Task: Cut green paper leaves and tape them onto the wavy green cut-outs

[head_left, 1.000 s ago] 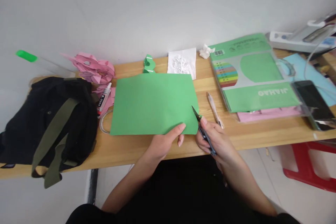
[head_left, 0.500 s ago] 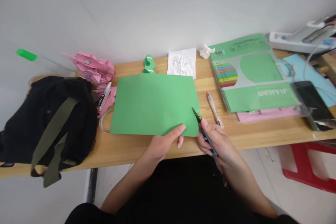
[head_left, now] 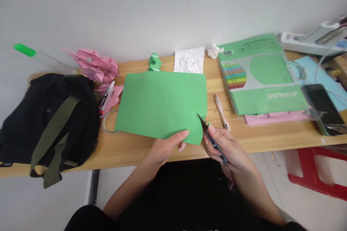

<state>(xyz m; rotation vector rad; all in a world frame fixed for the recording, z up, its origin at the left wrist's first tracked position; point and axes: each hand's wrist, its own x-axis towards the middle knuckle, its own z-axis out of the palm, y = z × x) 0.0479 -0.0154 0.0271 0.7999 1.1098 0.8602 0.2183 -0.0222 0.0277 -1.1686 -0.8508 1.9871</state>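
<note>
A large green paper sheet (head_left: 159, 103) lies on the wooden table (head_left: 271, 135), its near right corner lifted. My left hand (head_left: 165, 148) pinches the sheet's near edge, thumb on top. My right hand (head_left: 226, 148) is closed on small dark scissors (head_left: 211, 138). Their blades point up and to the left, into the sheet's right edge near the corner.
A black bag (head_left: 48, 119) with olive straps sits at the left. Pink paper scraps (head_left: 94, 66), a glue tube (head_left: 106, 95) and a tape ring (head_left: 108, 125) lie beside it. A pen (head_left: 221, 112), a coloured-paper pack (head_left: 260, 75) and a phone (head_left: 322, 106) are to the right.
The green sheet has tilted a little, its near right corner lifted off the table by my left hand. The scissors stay at its right edge.
</note>
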